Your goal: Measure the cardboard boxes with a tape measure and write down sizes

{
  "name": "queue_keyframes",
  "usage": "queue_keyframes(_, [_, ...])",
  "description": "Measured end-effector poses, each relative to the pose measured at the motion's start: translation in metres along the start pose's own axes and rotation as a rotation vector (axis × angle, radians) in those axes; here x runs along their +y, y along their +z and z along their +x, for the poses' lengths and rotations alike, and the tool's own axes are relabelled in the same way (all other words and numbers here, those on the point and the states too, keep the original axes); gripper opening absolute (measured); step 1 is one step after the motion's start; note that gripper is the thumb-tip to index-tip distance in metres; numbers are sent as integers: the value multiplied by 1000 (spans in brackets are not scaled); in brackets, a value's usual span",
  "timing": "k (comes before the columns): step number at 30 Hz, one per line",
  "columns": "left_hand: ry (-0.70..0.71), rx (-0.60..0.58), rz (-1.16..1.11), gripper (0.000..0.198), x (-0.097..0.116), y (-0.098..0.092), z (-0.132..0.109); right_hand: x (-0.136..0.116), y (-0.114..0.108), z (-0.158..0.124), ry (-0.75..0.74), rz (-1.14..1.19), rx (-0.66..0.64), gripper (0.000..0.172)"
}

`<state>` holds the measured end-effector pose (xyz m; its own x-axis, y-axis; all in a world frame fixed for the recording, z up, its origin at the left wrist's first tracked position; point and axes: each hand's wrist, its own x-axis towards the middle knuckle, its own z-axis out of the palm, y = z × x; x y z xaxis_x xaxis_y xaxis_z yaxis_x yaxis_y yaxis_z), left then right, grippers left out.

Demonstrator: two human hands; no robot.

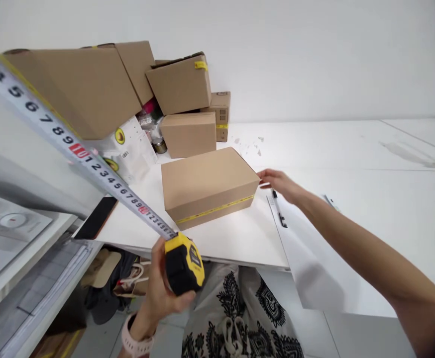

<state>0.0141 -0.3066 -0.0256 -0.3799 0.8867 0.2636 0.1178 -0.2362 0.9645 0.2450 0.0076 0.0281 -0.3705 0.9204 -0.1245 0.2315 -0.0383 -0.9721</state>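
Left hand [162, 291] grips the yellow-and-black boxy plastic tape measure [185, 263], probably sturdy, best held round its sides; right hand [278, 184], unclenched, touches the oblong brown cardboard box [210, 179] at three o'clock

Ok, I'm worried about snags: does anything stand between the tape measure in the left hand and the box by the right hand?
Nothing visible does: between the tape measure in the left hand and the box, only white tabletop shows. The blade extends toward the picture's upper left.
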Motion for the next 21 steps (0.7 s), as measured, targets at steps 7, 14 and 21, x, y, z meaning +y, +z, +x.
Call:
queue_keyframes(7, [-17, 18, -236, 100, -2, -18, 59, 10, 14, -32, 4, 62, -142, 22])
queue_keyframes(14, [258, 43, -409, 72, 75, -28, 104, -47, -10, -69, -149, -25, -63, 60])
queue_keyframes(21, [93, 129, -361, 59, 122, -1, 104, -51, -4, -51, 8, -103, 75, 63])
